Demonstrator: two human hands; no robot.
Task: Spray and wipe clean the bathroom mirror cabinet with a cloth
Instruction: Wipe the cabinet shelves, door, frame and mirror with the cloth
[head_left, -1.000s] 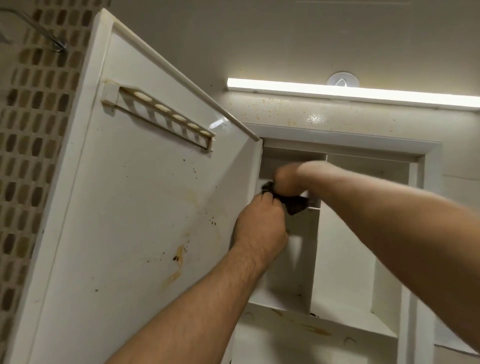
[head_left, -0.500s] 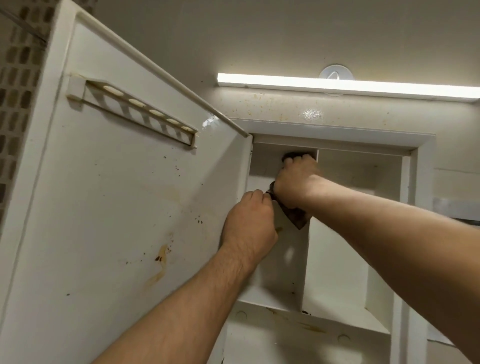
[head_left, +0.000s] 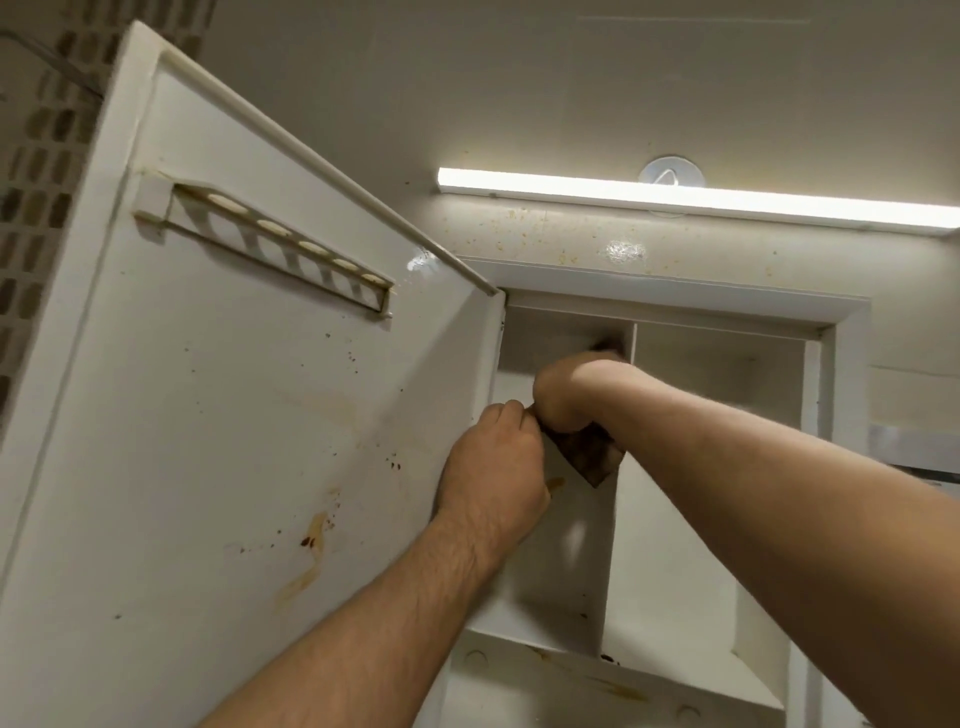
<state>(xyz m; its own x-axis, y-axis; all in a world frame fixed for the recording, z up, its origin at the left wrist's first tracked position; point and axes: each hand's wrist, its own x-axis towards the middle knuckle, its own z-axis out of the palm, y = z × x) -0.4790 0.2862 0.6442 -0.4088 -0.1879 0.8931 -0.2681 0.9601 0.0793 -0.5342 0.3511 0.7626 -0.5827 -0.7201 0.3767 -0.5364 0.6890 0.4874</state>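
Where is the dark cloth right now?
In the head view, the dark cloth sits mid-frame under the right hand, pressed inside the cabinet's upper left compartment, beside the left hand.

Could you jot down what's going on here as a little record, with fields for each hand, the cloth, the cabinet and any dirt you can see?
place: open cabinet under a lit strip light
door: cabinet door swung open to the left, a slotted rack on its inner face
left hand: left hand gripping the door's hinge edge
right hand: right hand pressing a dark cloth into the upper left compartment
dirt: brown stains on the door; specks on the wall above
spray bottle: not in view
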